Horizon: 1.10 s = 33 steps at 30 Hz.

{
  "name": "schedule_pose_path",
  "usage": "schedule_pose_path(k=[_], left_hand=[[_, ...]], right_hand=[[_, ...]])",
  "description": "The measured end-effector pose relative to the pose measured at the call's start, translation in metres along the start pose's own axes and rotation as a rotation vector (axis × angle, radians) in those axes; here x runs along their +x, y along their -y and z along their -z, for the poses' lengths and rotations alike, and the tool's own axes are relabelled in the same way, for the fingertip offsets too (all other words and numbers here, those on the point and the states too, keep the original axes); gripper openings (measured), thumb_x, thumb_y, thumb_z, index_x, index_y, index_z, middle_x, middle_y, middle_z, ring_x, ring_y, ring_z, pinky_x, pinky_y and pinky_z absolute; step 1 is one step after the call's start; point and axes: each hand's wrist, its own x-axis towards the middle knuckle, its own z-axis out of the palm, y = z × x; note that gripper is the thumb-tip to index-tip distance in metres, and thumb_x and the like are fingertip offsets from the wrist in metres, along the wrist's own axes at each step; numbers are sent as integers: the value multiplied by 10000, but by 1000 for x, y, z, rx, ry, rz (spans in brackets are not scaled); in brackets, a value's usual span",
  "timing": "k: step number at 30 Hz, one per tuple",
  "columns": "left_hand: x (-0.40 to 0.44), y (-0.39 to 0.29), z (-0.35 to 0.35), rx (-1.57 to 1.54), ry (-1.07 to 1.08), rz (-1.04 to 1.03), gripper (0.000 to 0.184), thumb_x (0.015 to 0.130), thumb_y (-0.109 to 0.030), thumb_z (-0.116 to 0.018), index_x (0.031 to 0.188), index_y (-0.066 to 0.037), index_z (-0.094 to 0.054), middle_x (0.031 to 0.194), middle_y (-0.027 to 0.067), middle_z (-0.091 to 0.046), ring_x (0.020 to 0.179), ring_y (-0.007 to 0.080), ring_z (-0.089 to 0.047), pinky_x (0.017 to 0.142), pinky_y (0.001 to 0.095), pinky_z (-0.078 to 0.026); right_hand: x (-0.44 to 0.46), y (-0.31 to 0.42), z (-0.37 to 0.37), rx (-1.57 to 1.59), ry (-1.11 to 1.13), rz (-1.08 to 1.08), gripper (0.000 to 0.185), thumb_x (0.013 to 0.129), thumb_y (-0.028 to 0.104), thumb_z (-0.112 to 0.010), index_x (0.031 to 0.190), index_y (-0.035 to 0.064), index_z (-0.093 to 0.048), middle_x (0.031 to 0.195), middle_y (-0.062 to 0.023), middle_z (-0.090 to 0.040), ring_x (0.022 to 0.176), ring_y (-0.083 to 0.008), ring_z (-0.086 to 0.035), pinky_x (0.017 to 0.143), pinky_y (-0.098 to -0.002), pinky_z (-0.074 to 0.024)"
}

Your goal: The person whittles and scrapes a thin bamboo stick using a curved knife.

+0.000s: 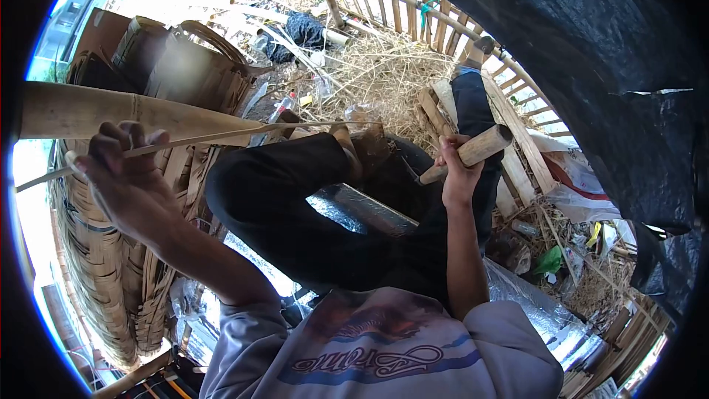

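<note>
My left hand (131, 177) is raised at the left, its fingers and thumb about a long, thin bamboo strip (214, 136). The strip runs from the left edge to near my bent knee and foot. Just behind it lies a thick bamboo pole (177, 117), tapering toward the middle. My right hand (459, 172) grips a tool by its thick, round wooden handle (484, 145), above my outstretched leg. A thin, dark blade-like part seems to show near the handle's narrow end, but its shape is unclear against the dark background.
Woven bamboo baskets (92, 266) are stacked at the left. Dry straw and shavings (399, 66) cover the ground ahead, with plastic litter. A bamboo slat fence (410, 4) stands behind. Black sheeting (591, 52) hangs at the right, and wooden boards (524, 144) lie beside my leg.
</note>
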Motion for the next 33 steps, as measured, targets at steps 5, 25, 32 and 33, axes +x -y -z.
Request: schedule_pose_path(k=[5, 25, 32, 33], left_hand=[[22, -33, 23, -98, 113, -245, 472, 982, -490, -299, 700, -116, -362, 794, 39, -376, 786, 167, -434, 509, 201, -486], [49, -11, -61, 50, 253, -518, 508, 1021, -338, -259, 979, -1, -637, 1023, 159, -624, 900, 187, -558, 803, 340, -464], [60, -13, -74, 284, 372, -686, 568, 1003, -417, -223, 1305, 13, -438, 1389, 177, -414, 1304, 288, -394, 1027, 432, -330], [57, -15, -77, 245, 382, -646, 568, 998, -430, -239, 1305, 1, -445, 1416, 184, -373, 1305, 303, -391, 1064, 450, -281]], right_hand=[[0, 0, 2, 9, -6, 13, 86, 821, -15, -644, 871, -19, -574, 655, -12, -511, 544, -82, -500, 516, -232, -430], [30, 254, -142, 804, 745, 663, 220, 939, 276, -498, 957, 60, -456, 771, 2, -434, 688, -104, -426, 634, -246, -395], [26, 292, -207, 733, 849, 653, 166, 913, 232, -518, 888, 82, -453, 750, -4, -449, 659, -110, -450, 609, -259, -414], [25, 293, -209, 751, 840, 655, 171, 910, 240, -525, 888, 87, -453, 742, -4, -452, 649, -111, -456, 598, -263, -421]])
